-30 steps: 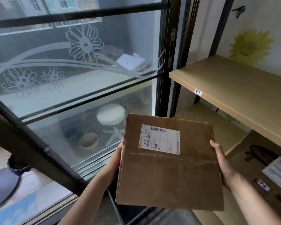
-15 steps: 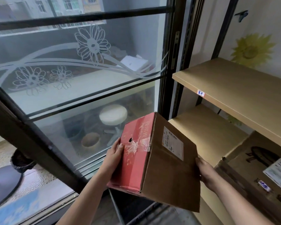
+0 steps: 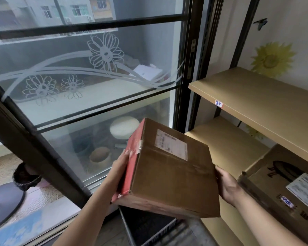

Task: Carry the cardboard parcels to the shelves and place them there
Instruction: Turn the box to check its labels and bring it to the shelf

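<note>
I hold a brown cardboard parcel with a red left side and a white shipping label on top, tilted, in front of the shelves. My left hand presses its red side; my right hand grips its right edge. The parcel hangs just left of the middle shelf, its far corner near the shelf's front. The upper shelf bears a small paper tag on its front edge.
A larger labelled carton lies on the middle shelf at right. A dark crate stands on the floor below the parcel. A glass door with flower etching fills the left; its dark frame adjoins the shelves.
The parcel went from flat, top facing me, to tilted with its red side showing, and has shifted right toward the middle shelf. Both hands kept hold.
</note>
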